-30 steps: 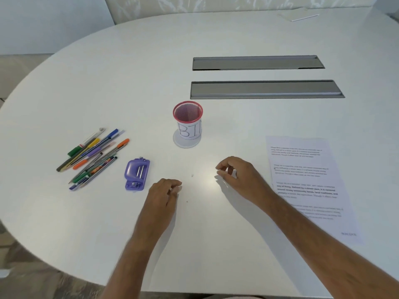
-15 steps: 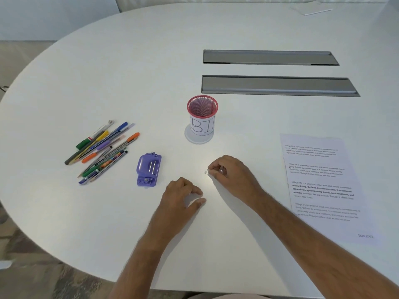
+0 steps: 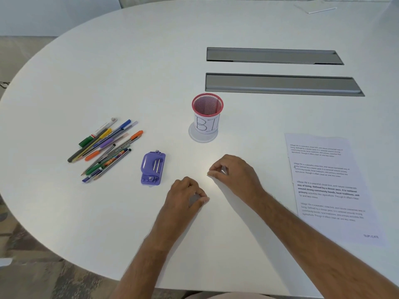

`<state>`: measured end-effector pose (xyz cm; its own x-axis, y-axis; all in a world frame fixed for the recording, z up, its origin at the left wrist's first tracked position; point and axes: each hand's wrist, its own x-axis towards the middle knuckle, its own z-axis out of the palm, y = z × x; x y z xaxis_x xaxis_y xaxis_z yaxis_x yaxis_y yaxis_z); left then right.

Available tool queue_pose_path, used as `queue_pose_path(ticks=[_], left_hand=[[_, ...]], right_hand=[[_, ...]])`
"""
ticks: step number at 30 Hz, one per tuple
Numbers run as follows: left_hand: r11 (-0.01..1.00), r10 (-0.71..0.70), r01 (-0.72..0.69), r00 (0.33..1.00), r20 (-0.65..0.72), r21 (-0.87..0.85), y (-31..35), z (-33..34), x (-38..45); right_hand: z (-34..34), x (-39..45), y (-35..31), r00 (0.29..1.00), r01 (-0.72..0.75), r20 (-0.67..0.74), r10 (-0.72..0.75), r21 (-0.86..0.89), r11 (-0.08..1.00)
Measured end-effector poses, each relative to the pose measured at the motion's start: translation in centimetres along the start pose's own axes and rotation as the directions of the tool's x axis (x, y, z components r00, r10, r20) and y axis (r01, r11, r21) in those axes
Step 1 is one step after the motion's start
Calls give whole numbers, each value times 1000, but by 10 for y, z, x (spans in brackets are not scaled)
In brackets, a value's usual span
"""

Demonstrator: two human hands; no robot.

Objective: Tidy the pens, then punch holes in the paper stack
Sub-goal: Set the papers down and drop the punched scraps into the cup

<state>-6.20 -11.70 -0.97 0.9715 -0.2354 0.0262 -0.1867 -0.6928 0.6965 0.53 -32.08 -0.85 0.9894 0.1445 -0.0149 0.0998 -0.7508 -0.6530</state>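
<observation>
A loose pile of pens (image 3: 103,148) is seen at the left of the frame, fanned diagonally on the white surface (image 3: 108,72), none yet gathered. A purple hole punch (image 3: 152,168) lies flat just right of the pile, apart from it. The red mesh pen holder (image 3: 207,114), labelled in handwriting and standing upright on a round base, is set near the centre, with nothing visible inside it. The paper stack (image 3: 328,186) lies flat at the right of the frame, its near corner partly crossed by the right forearm.

The left hand (image 3: 184,198) is rested on the surface at lower centre, fingers curled loosely inward and nothing gripped. The right hand (image 3: 234,173) is placed just above and to the right of it, fingers likewise curled with thumb and forefinger brought close together; whether anything tiny is pinched there cannot be told. Both hands are judged to be at rest between the task's things, so the tidying appears not yet begun.

Open room is plentiful: a bare stretch lies between the hands and the pens, and another between the pens and the holder, so a sweep leftward would be unobstructed apart from the punch. The pile sits well inside the curved left edge of the surface. Two grey recessed panels (image 3: 280,84) at upper right are well clear of everything.
</observation>
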Motion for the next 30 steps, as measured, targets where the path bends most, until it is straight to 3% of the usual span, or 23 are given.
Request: queue_pose_path(ticks=[12, 15, 18, 20, 26, 30], left_hand=[[993, 55, -57, 998, 17, 101, 10, -1, -1], [1000, 6, -6, 1000, -29, -24, 9, -3, -3], [975, -101, 82, 991, -84, -207, 5, -8, -1], [944, -196, 163, 976, -91, -287, 2, -11, 4], [878, -313, 255, 946, -84, -406, -2, -15, 27], [883, -270, 177, 949, -161, -434, 6, -22, 43]], right_hand=[[-1, -2, -2, 990, 139, 48, -134, -140, 980], [-8, -2, 4, 996, 81, 33, -84, 81, 993], [-15, -1, 10, 999, -19, -25, 31, 384, 923], [-19, -1, 14, 994, -29, -75, 74, 481, 876], [-33, 7, 13, 985, 32, -153, 76, 603, 797], [-46, 19, 1, 984, 92, -178, 22, 607, 789]])
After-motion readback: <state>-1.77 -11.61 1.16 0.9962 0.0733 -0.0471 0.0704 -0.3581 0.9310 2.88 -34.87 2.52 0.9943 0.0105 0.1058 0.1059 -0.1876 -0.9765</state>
